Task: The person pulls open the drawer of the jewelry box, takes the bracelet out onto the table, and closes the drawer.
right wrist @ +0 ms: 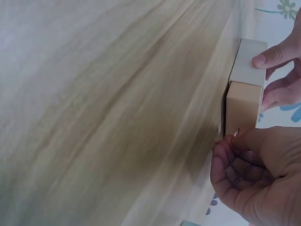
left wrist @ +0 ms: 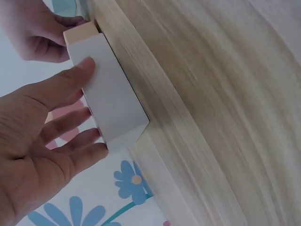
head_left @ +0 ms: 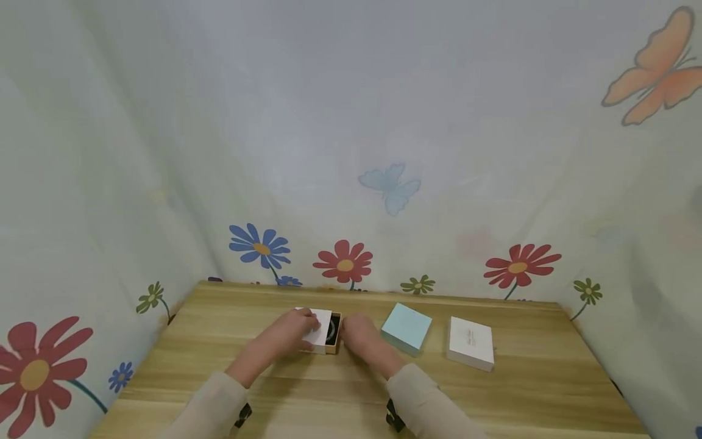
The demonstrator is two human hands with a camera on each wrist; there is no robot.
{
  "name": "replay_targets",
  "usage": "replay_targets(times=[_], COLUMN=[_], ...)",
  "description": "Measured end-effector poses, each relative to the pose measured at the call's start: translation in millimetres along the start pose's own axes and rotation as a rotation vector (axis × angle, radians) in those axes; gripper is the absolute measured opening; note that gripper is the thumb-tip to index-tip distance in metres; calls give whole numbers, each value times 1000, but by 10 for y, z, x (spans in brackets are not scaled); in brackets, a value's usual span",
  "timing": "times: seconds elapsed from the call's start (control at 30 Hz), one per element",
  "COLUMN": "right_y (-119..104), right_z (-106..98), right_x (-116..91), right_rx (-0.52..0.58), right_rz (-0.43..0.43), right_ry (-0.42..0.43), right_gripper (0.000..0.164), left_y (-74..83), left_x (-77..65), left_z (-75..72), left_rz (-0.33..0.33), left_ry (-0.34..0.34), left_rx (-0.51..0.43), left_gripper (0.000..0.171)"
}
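Note:
A white sliding box (head_left: 323, 332) lies on the table, its tan inner drawer (right wrist: 243, 106) pulled partway out to the right. My left hand (head_left: 293, 329) holds the white outer sleeve (left wrist: 113, 89), thumb on the near side and fingers on the top. At the drawer's outer end, my right hand (head_left: 363, 336) pinches with thumb and forefinger what looks like a small pull tab (right wrist: 236, 133), mostly hidden by the fingertips. Inside the drawer is a dark lining with part of a greyish ring-shaped thing (head_left: 331, 330), possibly a bracelet; the sleeve covers the rest.
A pale turquoise box (head_left: 407, 328) stands just right of my right hand. Farther right lies a closed white box (head_left: 470, 342) with small print on its lid. The wooden table (head_left: 526, 390) ends at a curtain (head_left: 307, 152) printed with flowers and butterflies.

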State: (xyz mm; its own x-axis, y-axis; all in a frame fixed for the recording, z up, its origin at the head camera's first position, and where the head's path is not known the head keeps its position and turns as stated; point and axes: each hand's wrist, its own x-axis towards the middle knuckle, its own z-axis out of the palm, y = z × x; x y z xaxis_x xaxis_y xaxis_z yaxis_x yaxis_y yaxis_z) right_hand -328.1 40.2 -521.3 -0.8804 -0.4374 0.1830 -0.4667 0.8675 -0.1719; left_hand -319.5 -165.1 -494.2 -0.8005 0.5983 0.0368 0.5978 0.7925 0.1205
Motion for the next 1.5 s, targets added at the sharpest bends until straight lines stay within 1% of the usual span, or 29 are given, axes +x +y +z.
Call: replay_targets(times=[0.03, 0.1, 0.2, 0.3, 0.43, 0.5, 0.63, 0.9, 1.07, 1.17, 1.27, 1.43, 1.5], right_y=[4, 11, 38, 70, 73, 73, 116, 222, 281, 314, 335, 324, 308], right_z=[13, 18, -27, -44, 10, 19, -14, -34, -111, -132, -125, -104, -108], right_x=[-11, -16, 4, -10, -102, -138, -163, -215, -242, -257, -274, -285, -281], right_rx=[1, 24, 31, 12, -20, -9, -6, 21, 32, 30, 24, -12, -20], right_rz=[8, 28, 32, -3, -49, -46, -52, -23, -25, -18, 0, 9, 19], right_ry=[-4, 2, 21, 33, 48, 49, 59, 13, 21, 18, 21, 27, 12], right_gripper=[28, 27, 27, 29, 28, 27, 30, 31, 30, 28, 27, 28, 28], left_y=[2, 7, -1, -8, 13, 24, 18, 48, 68, 74, 77, 99, 109], left_x=[-4, -5, 22, 30, -55, -87, -71, -74, -40, -20, -11, -36, -52], left_z=[14, 12, -41, -55, 16, 33, 34, 51, 32, 27, 35, 30, 26], left_rz=[8, 3, -13, -13, -9, -13, -17, -12, -40, -55, -50, -54, -64], left_ry=[4, 17, 32, 26, 22, 26, 31, 16, 7, 0, -2, 5, 7], left_rx=[2, 4, 20, 23, -1, -8, -14, -37, -45, -55, -60, -73, -81], left_gripper=[39, 38, 36, 36, 37, 37, 37, 37, 39, 39, 39, 39, 39])
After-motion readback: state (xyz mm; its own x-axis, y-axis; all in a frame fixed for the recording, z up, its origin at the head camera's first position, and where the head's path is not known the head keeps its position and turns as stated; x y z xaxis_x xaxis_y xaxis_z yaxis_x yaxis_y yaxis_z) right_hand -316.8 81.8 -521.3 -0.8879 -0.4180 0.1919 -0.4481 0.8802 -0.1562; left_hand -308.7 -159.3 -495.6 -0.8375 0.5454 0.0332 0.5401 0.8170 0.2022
